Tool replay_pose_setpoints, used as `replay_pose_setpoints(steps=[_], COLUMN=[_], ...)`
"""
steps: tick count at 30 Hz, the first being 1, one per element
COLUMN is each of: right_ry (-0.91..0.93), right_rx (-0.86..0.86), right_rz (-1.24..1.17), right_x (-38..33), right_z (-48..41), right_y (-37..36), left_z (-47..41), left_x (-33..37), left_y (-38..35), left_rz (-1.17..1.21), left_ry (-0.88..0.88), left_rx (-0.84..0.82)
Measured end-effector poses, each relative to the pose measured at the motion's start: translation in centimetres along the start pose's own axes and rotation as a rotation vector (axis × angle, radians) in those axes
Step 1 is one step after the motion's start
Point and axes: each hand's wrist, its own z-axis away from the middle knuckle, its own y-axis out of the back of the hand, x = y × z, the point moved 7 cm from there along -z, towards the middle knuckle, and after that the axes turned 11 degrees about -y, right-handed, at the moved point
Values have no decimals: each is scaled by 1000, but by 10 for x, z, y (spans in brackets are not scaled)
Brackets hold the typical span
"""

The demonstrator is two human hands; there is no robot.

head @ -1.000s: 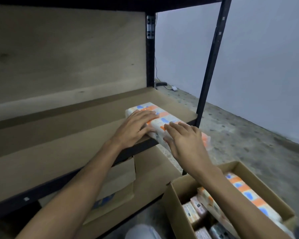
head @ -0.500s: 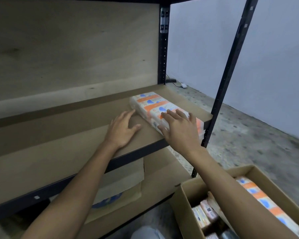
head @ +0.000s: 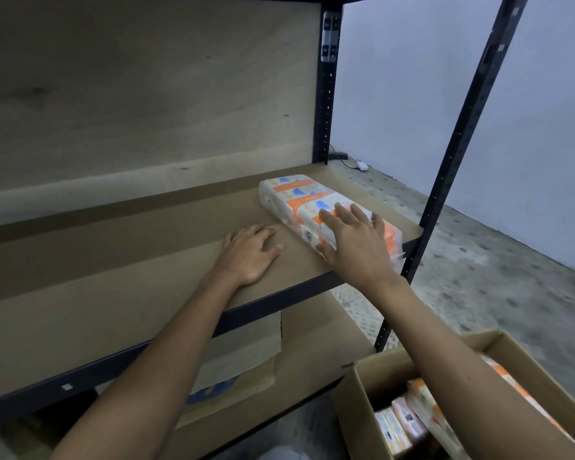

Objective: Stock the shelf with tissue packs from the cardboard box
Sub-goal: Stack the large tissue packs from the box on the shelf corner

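A long white, orange and blue tissue pack [head: 299, 199] lies flat on the right end of the brown shelf board [head: 130, 270], angled toward the back. My right hand [head: 354, 242] lies flat on its near end, fingers spread over the top and thumb against its side. My left hand [head: 251, 252] rests palm down on the bare board just left of the pack, not touching it. The open cardboard box [head: 362, 393] stands on the floor at the lower right with more tissue packs [head: 415, 416] inside, partly hidden by my right forearm.
Black metal uprights [head: 458, 137] frame the right end of the shelf. A wooden back panel [head: 146, 94] closes the rear. On the lower shelf lies flattened cardboard [head: 243, 360]. A speckled floor [head: 478, 260] and a pale wall lie to the right.
The tissue pack has slid further onto the shelf under my right hand. My left hand came off the pack and settled flat on the board beside it.
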Motion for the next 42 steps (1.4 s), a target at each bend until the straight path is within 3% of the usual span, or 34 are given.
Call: replay_pose_setpoints(steps=[22,42], right_ry=[-57,-43], right_rx=[40,6], right_rz=[12,-10], right_x=[52,63], right_z=[-134,-179], right_y=[-52,-69], left_z=[-48,-47], left_x=[-3,-2], left_y=[-15,-14], left_rz=[-34,-75], left_ry=[6,15], left_rx=[57,79])
